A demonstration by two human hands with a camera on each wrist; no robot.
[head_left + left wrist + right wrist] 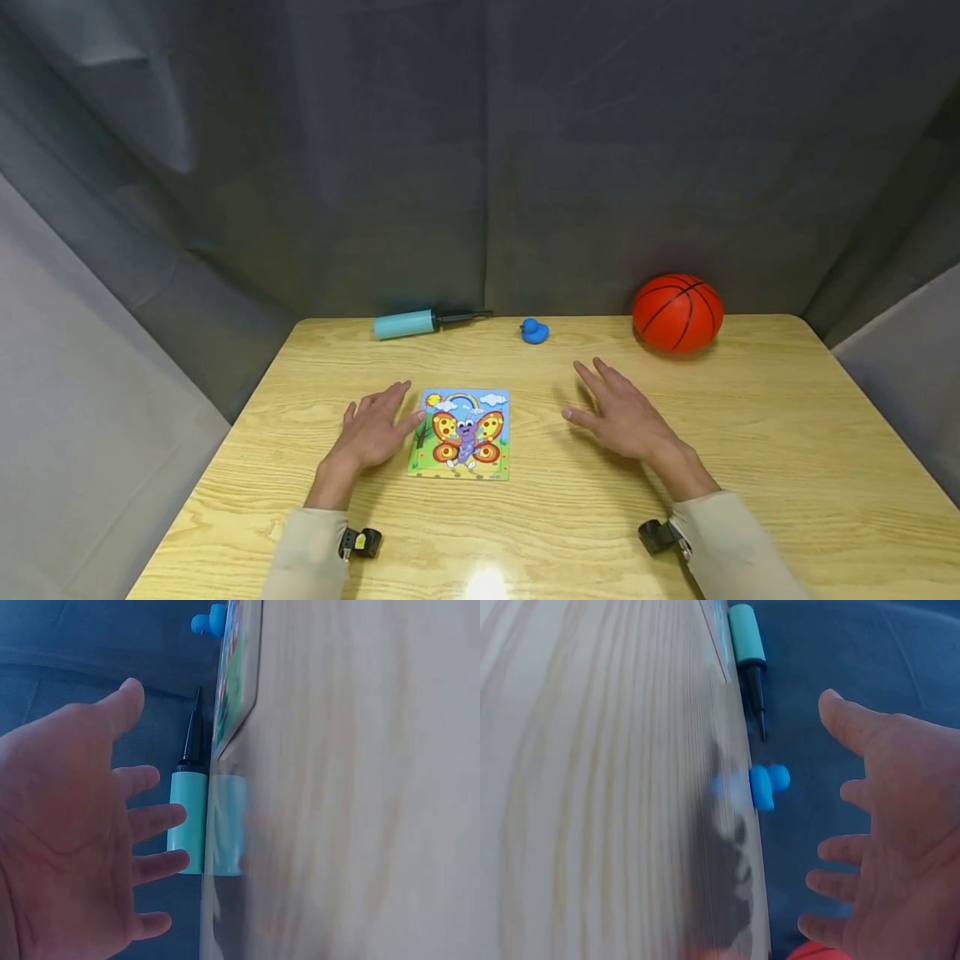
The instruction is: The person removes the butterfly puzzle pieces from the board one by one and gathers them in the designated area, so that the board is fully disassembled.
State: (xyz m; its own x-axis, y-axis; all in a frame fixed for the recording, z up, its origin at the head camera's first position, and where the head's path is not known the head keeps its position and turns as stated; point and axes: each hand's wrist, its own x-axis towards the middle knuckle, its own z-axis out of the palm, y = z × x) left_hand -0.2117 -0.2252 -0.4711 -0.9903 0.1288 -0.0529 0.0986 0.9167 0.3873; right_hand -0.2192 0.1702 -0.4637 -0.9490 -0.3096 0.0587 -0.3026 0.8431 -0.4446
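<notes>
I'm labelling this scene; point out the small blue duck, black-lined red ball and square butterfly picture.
Small blue duck (536, 335): head view, on its body.
Black-lined red ball (678, 313): head view, near its centre.
Square butterfly picture (465, 447): head view, the butterfly's body.

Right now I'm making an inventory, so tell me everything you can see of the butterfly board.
The board is a thin, roughly square panel, perhaps wood or card, lying flat, picture up, on the table. Its print shows a purple butterfly with red-and-yellow wings, a sun, rainbow and clouds above green ground. Whether it splits into pieces cannot be told. It lies just right of the left hand, which appears not to touch it.
</notes>
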